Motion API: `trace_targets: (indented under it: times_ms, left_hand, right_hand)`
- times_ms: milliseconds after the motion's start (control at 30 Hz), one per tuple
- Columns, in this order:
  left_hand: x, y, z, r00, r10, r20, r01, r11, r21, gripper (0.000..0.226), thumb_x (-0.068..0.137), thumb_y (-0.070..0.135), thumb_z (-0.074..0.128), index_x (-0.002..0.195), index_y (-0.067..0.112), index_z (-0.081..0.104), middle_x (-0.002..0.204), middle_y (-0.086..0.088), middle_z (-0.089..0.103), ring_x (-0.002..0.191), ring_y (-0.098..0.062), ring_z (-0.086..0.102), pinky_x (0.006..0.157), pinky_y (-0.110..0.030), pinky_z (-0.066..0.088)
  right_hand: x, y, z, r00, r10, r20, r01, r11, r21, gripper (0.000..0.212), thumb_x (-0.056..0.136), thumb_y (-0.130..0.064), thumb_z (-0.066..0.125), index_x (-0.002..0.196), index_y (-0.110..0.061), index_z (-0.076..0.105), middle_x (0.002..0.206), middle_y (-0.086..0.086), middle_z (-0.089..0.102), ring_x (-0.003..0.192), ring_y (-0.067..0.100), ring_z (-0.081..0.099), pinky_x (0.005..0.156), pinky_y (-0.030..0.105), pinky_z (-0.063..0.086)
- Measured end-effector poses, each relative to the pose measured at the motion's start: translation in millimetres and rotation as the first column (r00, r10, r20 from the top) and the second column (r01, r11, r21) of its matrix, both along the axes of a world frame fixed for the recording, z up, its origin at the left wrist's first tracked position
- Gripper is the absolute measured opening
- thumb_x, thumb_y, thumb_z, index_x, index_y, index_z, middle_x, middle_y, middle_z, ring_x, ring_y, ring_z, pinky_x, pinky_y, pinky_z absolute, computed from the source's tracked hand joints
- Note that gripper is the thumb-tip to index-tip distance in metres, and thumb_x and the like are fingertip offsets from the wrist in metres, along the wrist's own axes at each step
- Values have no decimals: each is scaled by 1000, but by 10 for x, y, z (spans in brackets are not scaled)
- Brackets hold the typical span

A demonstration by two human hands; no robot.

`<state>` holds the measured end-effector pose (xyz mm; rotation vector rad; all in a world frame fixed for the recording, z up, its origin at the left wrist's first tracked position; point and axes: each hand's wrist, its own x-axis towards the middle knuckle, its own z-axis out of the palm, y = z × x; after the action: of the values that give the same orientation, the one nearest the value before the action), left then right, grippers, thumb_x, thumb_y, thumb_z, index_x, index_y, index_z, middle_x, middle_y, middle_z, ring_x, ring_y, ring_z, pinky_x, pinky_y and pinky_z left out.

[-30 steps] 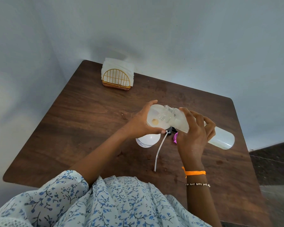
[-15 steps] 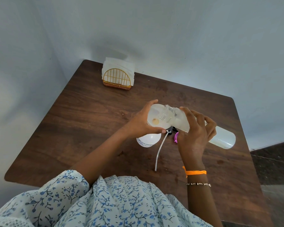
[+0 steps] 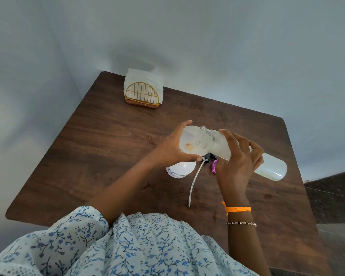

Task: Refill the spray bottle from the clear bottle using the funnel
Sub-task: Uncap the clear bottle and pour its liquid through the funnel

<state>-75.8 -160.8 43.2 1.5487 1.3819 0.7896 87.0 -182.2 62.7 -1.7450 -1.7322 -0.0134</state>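
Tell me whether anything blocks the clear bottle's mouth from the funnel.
Nothing visible does. The clear bottle, held by the right hand, has its open mouth tipped over the funnel, which the left hand steadies.

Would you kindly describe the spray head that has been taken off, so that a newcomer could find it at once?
On the brown wooden table, look just below the tilted clear bottle, between the left hand and right hand. There lies the spray head, mostly hidden. It alone is black with a purple trigger and trails a long pale dip tube toward the person.
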Motion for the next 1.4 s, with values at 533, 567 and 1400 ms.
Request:
trace_targets:
  times_ms: [533, 567, 1400]
  left_hand:
    - [1, -2, 20, 1000, -4, -6, 4, 1000, 9, 101, 68, 32, 81, 143, 28, 15, 148, 1, 28, 129, -16, 35, 100, -26, 33]
    - [2, -3, 24, 1000, -5, -6, 5, 1000, 10, 100, 68, 32, 81, 143, 28, 15, 148, 1, 28, 129, -15, 34, 99, -25, 33]
    - [-9, 0, -9, 1000, -7, 8, 7, 1000, 12, 101, 67, 33, 81, 143, 30, 15, 147, 3, 29, 127, -13, 35, 99, -26, 33]
  right_hand:
    - [-6, -7, 11, 1000, 3, 6, -3, 1000, 2, 69, 61, 7, 76, 119, -26, 58, 121, 1, 58, 116, 24, 27, 95, 50, 33]
    - [-6, -7, 13, 1000, 4, 6, -4, 1000, 1, 69, 62, 7, 75, 119, -26, 58, 121, 1, 58, 115, 23, 26, 95, 50, 33]
    - [-5, -21, 26, 1000, -2, 0, 2, 1000, -11, 69, 62, 11, 72, 120, -25, 59, 122, 3, 58, 116, 25, 27, 95, 51, 32]
